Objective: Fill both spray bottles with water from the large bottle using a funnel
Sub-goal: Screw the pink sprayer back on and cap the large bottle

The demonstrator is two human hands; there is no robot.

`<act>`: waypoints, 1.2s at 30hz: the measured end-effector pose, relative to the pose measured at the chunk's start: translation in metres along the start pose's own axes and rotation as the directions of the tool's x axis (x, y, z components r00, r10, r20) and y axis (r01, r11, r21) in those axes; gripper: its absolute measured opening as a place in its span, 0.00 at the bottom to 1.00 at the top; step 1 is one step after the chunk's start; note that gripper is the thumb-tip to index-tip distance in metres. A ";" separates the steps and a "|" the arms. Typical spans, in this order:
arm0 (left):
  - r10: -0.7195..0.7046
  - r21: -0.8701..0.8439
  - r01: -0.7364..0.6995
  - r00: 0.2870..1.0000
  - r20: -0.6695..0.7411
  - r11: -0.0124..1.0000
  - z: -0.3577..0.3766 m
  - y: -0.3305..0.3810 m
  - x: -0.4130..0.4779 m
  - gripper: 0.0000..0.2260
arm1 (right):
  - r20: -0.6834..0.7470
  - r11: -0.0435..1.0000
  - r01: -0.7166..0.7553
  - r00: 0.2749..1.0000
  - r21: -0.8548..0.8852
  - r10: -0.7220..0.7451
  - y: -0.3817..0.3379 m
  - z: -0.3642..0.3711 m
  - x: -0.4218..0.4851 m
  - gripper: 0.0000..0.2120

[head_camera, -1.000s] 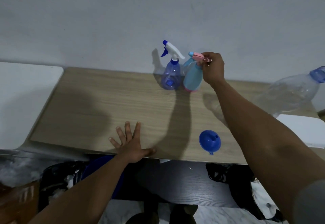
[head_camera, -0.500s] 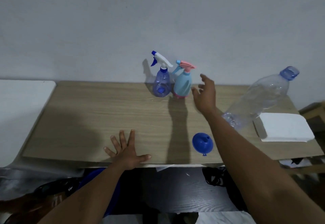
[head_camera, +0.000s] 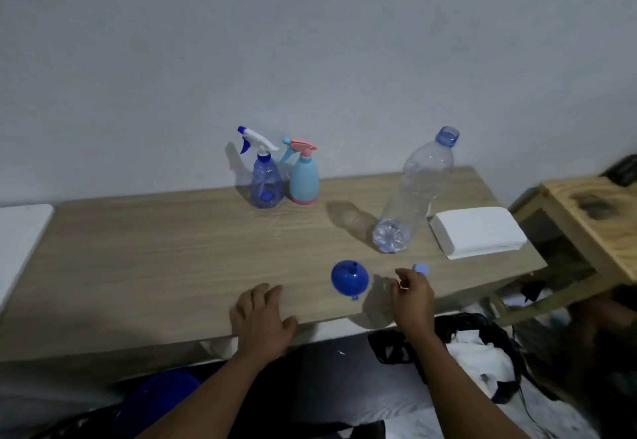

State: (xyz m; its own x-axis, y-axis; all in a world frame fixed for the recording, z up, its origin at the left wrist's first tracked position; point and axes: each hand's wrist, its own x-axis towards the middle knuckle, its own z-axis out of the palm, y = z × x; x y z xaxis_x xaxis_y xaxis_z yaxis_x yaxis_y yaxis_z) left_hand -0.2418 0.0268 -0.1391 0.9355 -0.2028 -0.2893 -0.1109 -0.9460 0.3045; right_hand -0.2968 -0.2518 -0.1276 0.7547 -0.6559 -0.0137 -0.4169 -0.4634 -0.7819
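Two spray bottles, a clear blue one (head_camera: 267,180) and a pale blue one (head_camera: 303,180), stand touching at the back of the counter (head_camera: 155,249), spray heads on. The large bottle (head_camera: 413,197) stands uncapped to their right; its water level is unclear. The funnel (head_camera: 350,278) lies mouth-down between the flat, relaxed left hand (head_camera: 262,318) and the loosely curled, empty right hand (head_camera: 413,297), which is just beside the cap (head_camera: 421,269).

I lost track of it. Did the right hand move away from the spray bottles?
Yes. The right hand left the pink-topped spray bottle and came back toward the near edge of the table, beside the funnel.
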 end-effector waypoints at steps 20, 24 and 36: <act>-0.294 -0.327 0.251 0.952 -0.089 0.911 0.004 0.122 0.031 0.22 | 0.382 0.960 0.216 0.914 -0.177 -0.135 0.062 -0.065 0.100 0.07; -0.176 -0.439 0.018 0.930 -0.322 0.898 -0.039 0.184 0.041 0.22 | 0.266 0.970 0.232 0.942 -0.067 -0.207 0.030 -0.096 0.129 0.16; 0.086 -0.554 -0.395 0.861 -0.501 0.733 -0.125 0.331 0.080 0.37 | 0.187 0.688 0.687 0.662 0.234 -0.725 -0.159 -0.190 0.189 0.15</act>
State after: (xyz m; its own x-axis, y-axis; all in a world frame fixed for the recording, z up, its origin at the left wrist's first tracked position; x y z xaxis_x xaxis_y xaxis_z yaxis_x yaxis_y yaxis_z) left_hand -0.1621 -0.2708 0.0519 0.9642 -0.1287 0.2320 -0.2653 -0.4731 0.8401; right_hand -0.1845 -0.4155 0.1126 0.8972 0.0133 0.4414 0.3504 -0.6298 -0.6932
